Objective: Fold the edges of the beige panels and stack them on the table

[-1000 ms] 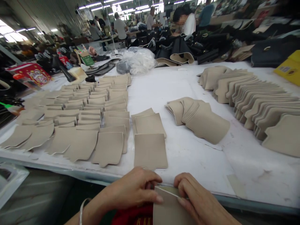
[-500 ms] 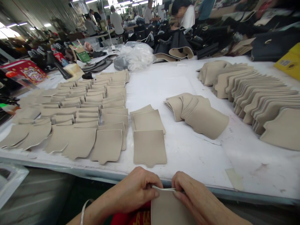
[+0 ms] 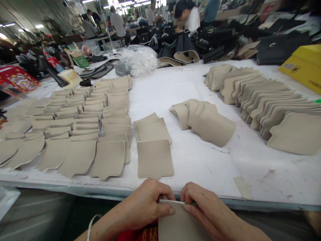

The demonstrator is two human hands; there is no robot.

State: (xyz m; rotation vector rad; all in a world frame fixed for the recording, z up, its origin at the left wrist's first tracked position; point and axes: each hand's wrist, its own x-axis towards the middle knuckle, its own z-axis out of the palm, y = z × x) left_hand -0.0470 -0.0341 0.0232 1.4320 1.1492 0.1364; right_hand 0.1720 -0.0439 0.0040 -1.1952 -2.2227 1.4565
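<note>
A beige leather piece (image 3: 179, 222) hangs below the table's front edge, its pale top edge pinched between both hands. My left hand (image 3: 150, 202) grips the left part of that edge, thumb in front and fingers behind. At the right part of the same edge, my right hand (image 3: 200, 206) is closed in a similar pinch. The lower end of the piece runs out of view. Just beyond the hands, a flat beige piece with a small tab (image 3: 155, 159) lies on the white table (image 3: 190, 170). Two more overlapping pieces (image 3: 154, 129) lie behind it.
Rows of overlapping beige pieces (image 3: 80, 154) cover the table's left side. A small fanned pile (image 3: 213, 125) lies right of centre, and a long fanned row (image 3: 271, 103) at right. Plastic bags (image 3: 142, 60), a yellow box (image 3: 303, 67) and dark bags (image 3: 184, 47) stand farther back, with people beyond.
The view has turned slightly right, so the table's contents sit farther left. My left thumb has shifted a little along the leather piece; both hands keep their pinch.
</note>
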